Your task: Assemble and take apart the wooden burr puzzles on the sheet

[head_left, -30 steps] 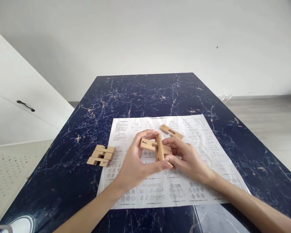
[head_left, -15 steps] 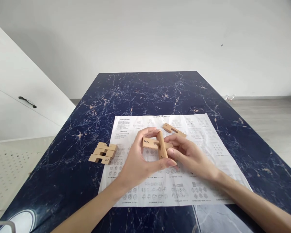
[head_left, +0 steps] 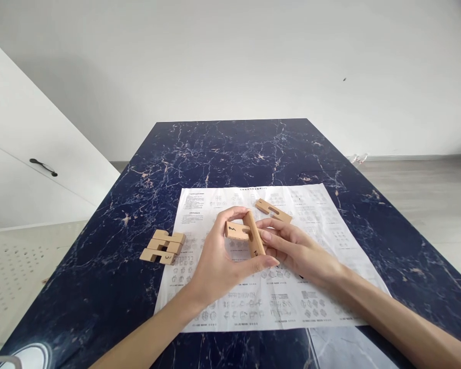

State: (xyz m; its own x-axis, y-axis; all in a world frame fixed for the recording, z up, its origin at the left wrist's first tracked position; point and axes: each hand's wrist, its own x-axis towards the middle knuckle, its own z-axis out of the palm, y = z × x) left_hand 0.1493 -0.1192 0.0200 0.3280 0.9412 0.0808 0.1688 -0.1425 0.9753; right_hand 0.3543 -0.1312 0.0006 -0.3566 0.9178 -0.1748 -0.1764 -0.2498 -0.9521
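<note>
My left hand (head_left: pixel 225 256) is curled round an upright wooden puzzle piece (head_left: pixel 254 237), gripping it between thumb and fingers at its two ends. Crossing that piece is a second wooden puzzle piece (head_left: pixel 236 230) with a dark mark and a slot, its left end near my left fingers. My right hand (head_left: pixel 295 248) pinches the crossing piece's right end, which its fingers mostly hide. Behind my right hand, a notched wooden piece (head_left: pixel 262 206) lies on the printed sheet (head_left: pixel 211 205). Several notched wooden pieces (head_left: pixel 163 247), one marked 3, lie together at the sheet's left edge.
The dark blue marble-patterned table (head_left: pixel 230 154) carries the sheet of small diagrams. A white cabinet (head_left: pixel 30 128) with a black handle stands at left, above a perforated white seat (head_left: pixel 19 266). A round white object (head_left: pixel 30 357) shows at the bottom left corner.
The crossing piece's right part shows less now, more covered by my right fingers. Both hands keep hold of the joined pieces. The view has shifted slightly.
</note>
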